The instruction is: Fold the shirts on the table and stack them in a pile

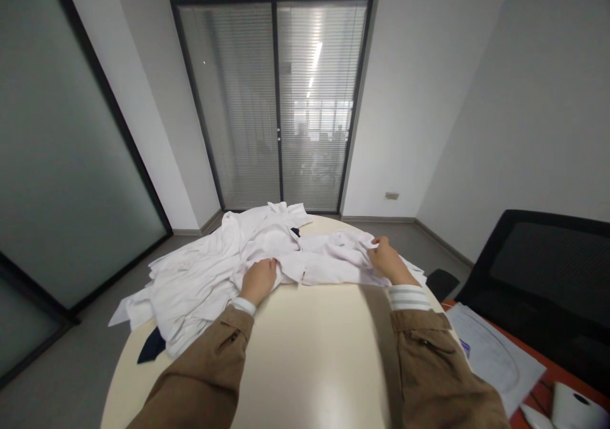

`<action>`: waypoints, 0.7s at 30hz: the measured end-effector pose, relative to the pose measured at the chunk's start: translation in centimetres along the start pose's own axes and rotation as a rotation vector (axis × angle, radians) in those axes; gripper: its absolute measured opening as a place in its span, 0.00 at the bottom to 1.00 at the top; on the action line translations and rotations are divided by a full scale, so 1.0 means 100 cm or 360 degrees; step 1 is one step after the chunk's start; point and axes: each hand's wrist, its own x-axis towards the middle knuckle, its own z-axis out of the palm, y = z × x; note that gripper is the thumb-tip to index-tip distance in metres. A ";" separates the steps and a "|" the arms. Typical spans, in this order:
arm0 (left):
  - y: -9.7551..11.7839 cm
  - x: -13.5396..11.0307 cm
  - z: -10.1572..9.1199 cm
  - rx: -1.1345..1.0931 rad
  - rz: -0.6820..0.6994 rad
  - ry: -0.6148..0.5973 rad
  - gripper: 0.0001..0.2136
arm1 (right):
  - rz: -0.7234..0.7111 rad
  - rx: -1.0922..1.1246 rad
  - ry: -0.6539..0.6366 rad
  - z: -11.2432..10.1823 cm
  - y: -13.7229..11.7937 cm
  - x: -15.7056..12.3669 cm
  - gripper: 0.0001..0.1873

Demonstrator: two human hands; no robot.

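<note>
Evidently, the white garment (333, 258) lies toward the right edge of the table surface (314, 346), the left hand (260, 280) curled closed on it and the right hand (384, 261) pinching it nearer that edge, apparently to keep it flat between them.

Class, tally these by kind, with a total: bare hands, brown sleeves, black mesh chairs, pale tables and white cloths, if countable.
Bare hands: 2
Brown sleeves: 2
Black mesh chairs: 1
Pale tables: 1
Total: 6
White cloths overlap too much to count.
</note>
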 end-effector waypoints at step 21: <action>0.004 -0.004 -0.041 -0.0414 0.0131 0.0179 0.11 | -0.0628 0.0254 -0.0069 -0.010 -0.033 -0.015 0.18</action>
